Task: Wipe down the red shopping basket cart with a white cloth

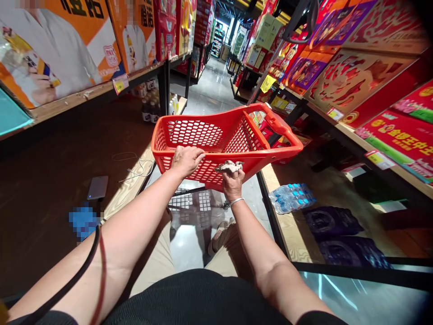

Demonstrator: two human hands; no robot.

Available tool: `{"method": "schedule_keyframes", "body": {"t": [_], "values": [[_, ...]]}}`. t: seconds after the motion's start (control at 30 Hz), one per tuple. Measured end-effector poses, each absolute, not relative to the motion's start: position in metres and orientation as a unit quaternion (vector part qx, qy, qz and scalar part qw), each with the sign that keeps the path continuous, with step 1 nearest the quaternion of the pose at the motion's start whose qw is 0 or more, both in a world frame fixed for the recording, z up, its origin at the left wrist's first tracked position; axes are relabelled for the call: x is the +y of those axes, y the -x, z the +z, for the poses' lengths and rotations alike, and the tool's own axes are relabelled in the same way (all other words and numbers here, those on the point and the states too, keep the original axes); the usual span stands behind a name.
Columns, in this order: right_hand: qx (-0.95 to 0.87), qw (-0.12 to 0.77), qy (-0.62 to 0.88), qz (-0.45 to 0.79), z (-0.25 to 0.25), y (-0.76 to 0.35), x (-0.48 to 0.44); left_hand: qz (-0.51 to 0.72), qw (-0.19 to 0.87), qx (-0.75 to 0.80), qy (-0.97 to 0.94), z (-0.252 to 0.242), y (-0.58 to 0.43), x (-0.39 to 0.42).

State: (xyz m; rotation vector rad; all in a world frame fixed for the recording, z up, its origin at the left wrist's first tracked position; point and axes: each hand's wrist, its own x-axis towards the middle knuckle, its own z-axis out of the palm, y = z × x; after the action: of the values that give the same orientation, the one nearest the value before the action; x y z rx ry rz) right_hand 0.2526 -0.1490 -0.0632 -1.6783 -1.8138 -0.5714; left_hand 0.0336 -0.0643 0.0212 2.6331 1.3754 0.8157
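Note:
A red plastic shopping basket [209, 135] is held up in front of me in a shop aisle, its mesh walls bare inside. My left hand [186, 160] grips the near rim, fingers curled over the edge. My right hand [232, 180] is closed on a crumpled grey-white cloth [230, 166] pressed against the same rim, further right. A bracelet circles my right wrist. The basket's handle [280, 126] sticks out at the far right end.
Shelves line both sides: orange boxes [67, 40] on the left, red gift boxes [355, 76] on the right. A pack of water bottles [292, 197] and dark packs lie on the low right shelf. A phone [98, 187] with a cable rests on the low left shelf. The glossy aisle floor [209, 90] runs ahead.

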Motion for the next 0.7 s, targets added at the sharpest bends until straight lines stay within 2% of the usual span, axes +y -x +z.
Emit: {"method": "schedule_keyframes", "body": {"t": [0.17,0.27,0.37,0.57,0.7], "values": [[-0.700,0.260,0.638,-0.190,-0.051,-0.271,-0.159,0.261,0.034,0.445,-0.856,0.022,-0.032,-0.061],[-0.649,0.309,0.668,-0.194,-0.028,-0.297,-0.167,0.268,0.038,0.439,-0.857,0.020,-0.030,-0.058],[-0.555,0.366,0.716,-0.214,-0.026,-0.310,-0.175,0.284,0.039,0.442,-0.850,0.018,-0.028,-0.056],[-0.589,0.342,0.729,-0.068,-0.064,-0.283,-0.189,0.288,0.044,0.440,-0.849,0.017,-0.020,-0.047],[-0.553,0.396,0.724,-0.113,-0.033,-0.289,-0.187,0.290,0.042,0.438,-0.850,0.017,-0.012,-0.039]]}}
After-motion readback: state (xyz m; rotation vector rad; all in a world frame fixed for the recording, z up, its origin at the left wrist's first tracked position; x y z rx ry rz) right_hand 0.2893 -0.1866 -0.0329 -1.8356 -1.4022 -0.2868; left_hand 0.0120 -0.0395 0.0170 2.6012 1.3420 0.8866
